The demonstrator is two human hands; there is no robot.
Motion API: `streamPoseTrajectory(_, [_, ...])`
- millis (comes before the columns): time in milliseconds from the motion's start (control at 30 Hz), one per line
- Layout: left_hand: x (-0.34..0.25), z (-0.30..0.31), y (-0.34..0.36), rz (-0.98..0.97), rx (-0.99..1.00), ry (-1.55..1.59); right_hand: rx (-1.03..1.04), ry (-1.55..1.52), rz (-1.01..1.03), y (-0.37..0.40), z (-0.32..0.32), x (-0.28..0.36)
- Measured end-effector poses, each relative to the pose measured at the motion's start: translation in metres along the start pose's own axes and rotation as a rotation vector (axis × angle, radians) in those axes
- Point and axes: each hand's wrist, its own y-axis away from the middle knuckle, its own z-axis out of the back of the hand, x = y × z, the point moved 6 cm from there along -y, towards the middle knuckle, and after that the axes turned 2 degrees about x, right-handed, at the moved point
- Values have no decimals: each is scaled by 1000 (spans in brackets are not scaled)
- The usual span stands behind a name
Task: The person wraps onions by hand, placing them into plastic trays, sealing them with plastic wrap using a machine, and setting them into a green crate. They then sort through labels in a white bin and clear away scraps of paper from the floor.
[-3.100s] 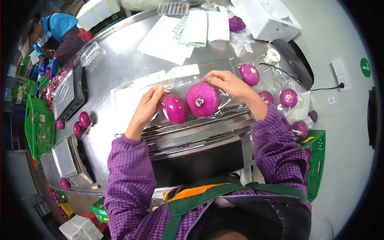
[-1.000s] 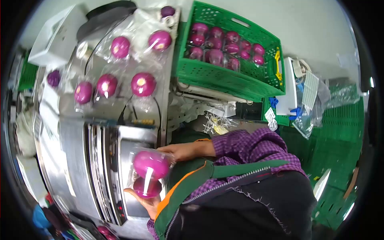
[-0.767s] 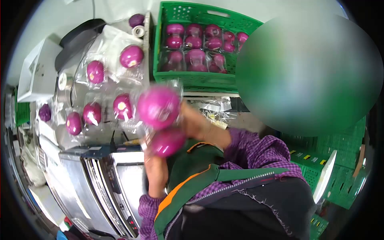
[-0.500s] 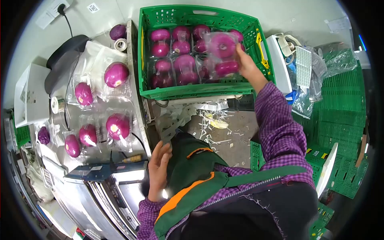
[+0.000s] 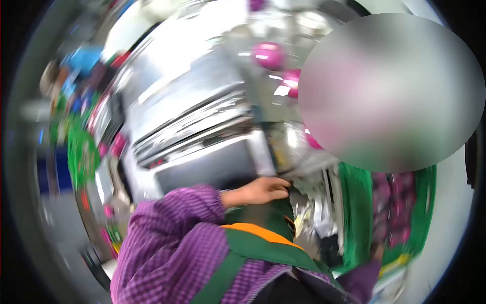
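My left hand (image 5: 266, 191) hangs in front of the steel machine (image 5: 202, 147), close over my green trousers, with its fingers apart and nothing in them. At the lower right, my right hand (image 5: 377, 251) reaches over the side of a green crate (image 5: 357, 213). Its fingers are smeared by motion, and I cannot tell whether they hold anything. Packed red onions (image 5: 395, 205) lie in rows inside the crate, close to that hand. More red onions (image 5: 269, 55) in clear plastic rest on the steel table beyond the machine.
A blurred grey oval hides the upper right, including part of the table and crate. White paper or plastic scraps (image 5: 321, 210) lie between my legs and the crate. Green crates (image 5: 83, 152) and other blurred goods stand at the far left.
My view has swung left, so the crate now sits at the lower right. My right hand, earlier holding a two-onion pack over the crate, is now blurred at its side.
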Motion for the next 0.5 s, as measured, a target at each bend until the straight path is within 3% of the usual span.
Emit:
streamPoseTrajectory(33, [4, 6, 8, -46, -17, 66, -49, -25, -165, -15, -54, -97])
streamPoseTrajectory(67, [11, 14, 17, -92, -98, 144, -218, 233, -208, -19, -47, -109])
streamPoseTrajectory(100, [17, 25, 27, -143, -161, 215, -413, 126, -460, -13, -28, -137])
streamPoseTrajectory(133, [24, 41, 36, -162, -219, 235, -635, -157, -622, -28, 10, -106])
streamPoseTrajectory(200, [21, 82, 83, -202, -457, 392, -957, -566, -579, -59, 90, -11])
streamPoseTrajectory(267, [34, 134, 137, -302, -717, 505, -1018, -798, -322, -112, 152, 98])
streamPoseTrajectory(333, [60, 189, 203, -426, -1099, 530, -873, -929, -5, -166, 203, 240])
streamPoseTrajectory(367, [81, 216, 237, -433, -1265, 509, -758, -1152, 213, -195, 225, 309])
streamPoseTrajectory(433, [123, 260, 305, -539, -1515, 692, -798, -195, 679, -190, 262, 515])
streamPoseTrajectory(467, [146, 279, 336, -446, -1606, 794, -456, -1105, 640, -187, 258, 605])
streamPoseTrajectory(500, [181, 303, 365, -421, -1761, 744, -283, -1074, 718, -192, 249, 677])
